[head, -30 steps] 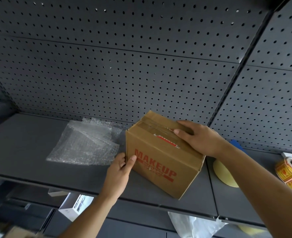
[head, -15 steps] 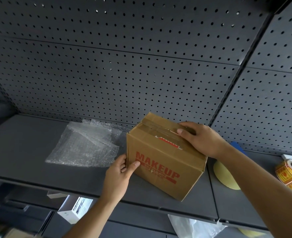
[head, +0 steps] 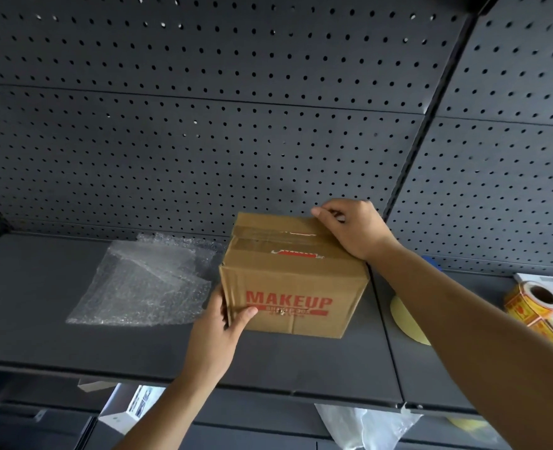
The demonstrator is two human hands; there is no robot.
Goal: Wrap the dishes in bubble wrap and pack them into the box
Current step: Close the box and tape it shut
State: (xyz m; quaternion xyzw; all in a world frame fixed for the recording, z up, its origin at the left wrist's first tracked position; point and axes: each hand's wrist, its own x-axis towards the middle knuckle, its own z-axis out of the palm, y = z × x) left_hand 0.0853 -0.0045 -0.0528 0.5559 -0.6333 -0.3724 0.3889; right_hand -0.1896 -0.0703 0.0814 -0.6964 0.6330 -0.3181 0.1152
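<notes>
A closed brown cardboard box [head: 296, 287] with red MAKEUP lettering and clear tape across its top stands on the dark grey shelf [head: 41, 303]. My left hand [head: 218, 332] grips the box's lower left front corner, thumb on the front face. My right hand [head: 354, 230] clasps the far right top edge, fingers curled over the back. A crumpled sheet of clear bubble wrap [head: 145, 284] lies flat on the shelf just left of the box. No dishes are visible.
A yellow disc [head: 405, 319] lies right of the box, partly under my right forearm. A roll of orange-yellow stickers [head: 535, 303] sits at the far right. Grey pegboard [head: 236, 141] backs the shelf. A white plastic bag [head: 363, 423] and a white carton [head: 132, 407] sit below.
The box has been turned so its lettered face is squarer to me. My right hand slid from the top face to the far back edge. My left hand stayed at the left corner.
</notes>
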